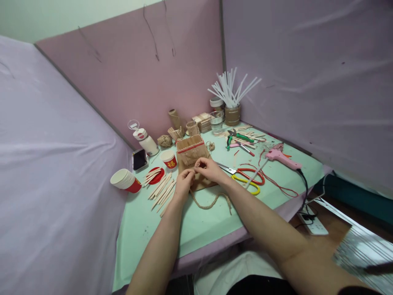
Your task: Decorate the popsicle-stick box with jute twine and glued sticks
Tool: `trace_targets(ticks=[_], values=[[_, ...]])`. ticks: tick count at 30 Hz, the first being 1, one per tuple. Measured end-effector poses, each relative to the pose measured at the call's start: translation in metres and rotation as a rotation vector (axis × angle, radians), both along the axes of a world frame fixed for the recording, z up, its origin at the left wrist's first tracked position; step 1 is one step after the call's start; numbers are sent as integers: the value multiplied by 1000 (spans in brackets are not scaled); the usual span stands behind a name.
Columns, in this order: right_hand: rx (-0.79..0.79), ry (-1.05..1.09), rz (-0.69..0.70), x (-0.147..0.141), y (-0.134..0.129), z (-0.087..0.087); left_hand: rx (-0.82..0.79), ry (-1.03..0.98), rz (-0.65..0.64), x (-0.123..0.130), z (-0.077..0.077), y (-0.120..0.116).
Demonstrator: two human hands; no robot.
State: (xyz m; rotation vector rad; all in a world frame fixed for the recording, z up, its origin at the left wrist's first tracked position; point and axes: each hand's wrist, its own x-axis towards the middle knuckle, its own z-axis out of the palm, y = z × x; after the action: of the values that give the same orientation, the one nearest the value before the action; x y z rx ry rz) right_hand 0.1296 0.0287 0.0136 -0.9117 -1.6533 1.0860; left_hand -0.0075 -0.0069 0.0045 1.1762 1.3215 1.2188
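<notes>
Toward the tabletop's front edge (202,239), our left hand (186,180) seemingly pinches the braided cord (211,206); our right hand (211,170) curls nearly closed, hold unclear. We want gentle, even tension.

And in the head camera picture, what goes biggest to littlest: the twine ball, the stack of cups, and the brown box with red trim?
1. Brown box
2. Stack of cups
3. Twine ball, clearly smallest

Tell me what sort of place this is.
Probably a craft workspace, judging by the pink glue gun, the scissors with red and yellow handles, and the loose wooden sticks.
</notes>
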Motion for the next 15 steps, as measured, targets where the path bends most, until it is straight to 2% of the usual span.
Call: trace_targets(ticks=[5, 15], values=[[8, -15, -12, 0, 0, 0, -9, -46, -38, -1, -1, 0], [29, -8, -85, 1, 0, -2, 48, 1, -4, 1, 2, -1]])
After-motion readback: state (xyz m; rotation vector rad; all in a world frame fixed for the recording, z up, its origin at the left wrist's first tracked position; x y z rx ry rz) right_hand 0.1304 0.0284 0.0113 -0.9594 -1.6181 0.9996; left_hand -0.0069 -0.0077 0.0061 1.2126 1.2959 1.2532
